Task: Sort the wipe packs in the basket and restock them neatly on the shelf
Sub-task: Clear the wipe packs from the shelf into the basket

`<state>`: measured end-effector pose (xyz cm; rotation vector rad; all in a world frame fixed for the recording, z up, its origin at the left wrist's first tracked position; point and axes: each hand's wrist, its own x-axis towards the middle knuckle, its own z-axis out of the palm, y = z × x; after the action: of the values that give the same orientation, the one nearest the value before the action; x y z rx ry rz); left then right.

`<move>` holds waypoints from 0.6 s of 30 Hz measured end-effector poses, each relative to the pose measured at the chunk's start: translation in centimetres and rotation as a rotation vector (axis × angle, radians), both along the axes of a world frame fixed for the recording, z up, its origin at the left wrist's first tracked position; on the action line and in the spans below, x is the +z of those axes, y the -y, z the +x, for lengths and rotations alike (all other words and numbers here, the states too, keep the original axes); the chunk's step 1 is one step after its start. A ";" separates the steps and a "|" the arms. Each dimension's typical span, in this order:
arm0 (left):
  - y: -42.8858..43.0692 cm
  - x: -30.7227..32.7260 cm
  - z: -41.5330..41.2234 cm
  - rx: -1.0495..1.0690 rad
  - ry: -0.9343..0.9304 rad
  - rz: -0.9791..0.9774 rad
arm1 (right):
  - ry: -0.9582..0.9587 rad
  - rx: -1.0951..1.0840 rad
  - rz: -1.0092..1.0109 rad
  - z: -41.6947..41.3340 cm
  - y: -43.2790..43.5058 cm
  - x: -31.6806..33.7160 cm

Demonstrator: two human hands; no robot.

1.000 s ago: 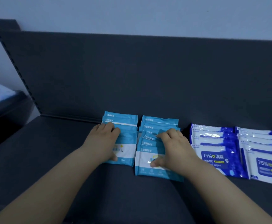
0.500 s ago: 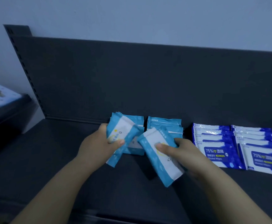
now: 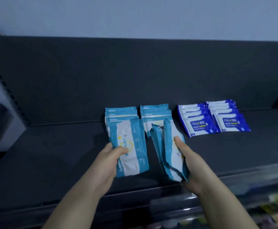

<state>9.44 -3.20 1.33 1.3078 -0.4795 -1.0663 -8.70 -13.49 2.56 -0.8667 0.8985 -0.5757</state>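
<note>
Left grip [image 3: 107, 162], right grip [image 3: 192, 169], each tight around light-blue wipe packs [image 3: 130, 138] (long axes front-to-back)

A pale grey-blue wall [image 3: 135, 15] rises above the dark back panel [image 3: 135, 71] of the charcoal shelf [image 3: 49, 162]; a perforated upright [image 3: 6, 90] slants down its left edge, all in dim bluish light.

Illumination is dim and cool, with a blue-grey cast across the frame. The wall [image 3: 135, 15] is the lightest zone; the dark shelf [image 3: 52, 154] returns little light. A soft-edged shadow lies on the shelf left of the held light-blue packs [image 3: 130, 146]. Wide-angle distortion bows the shelf's back panel [image 3: 135, 71] near the edges. The lower right corner shows heavy motion blur. Print on the dark-blue packs [image 3: 199, 124] is soft but partly legible.
</note>
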 end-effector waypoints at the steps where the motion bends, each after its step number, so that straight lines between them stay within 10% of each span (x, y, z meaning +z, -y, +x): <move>1: -0.5 -0.2 -0.6 -0.019 0.015 -0.014 | -0.015 -0.032 -0.015 -0.7 -0.8 -0.2; 18: 1.9 -4.7 -21.0 -0.644 0.202 -0.024 | -0.146 -0.721 0.001 -23.6 -11.8 -3.9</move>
<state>-11.55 -5.06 -3.34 1.2740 -1.1124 -1.4488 -32.32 -1.72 -1.32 -0.5698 1.3534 -1.1406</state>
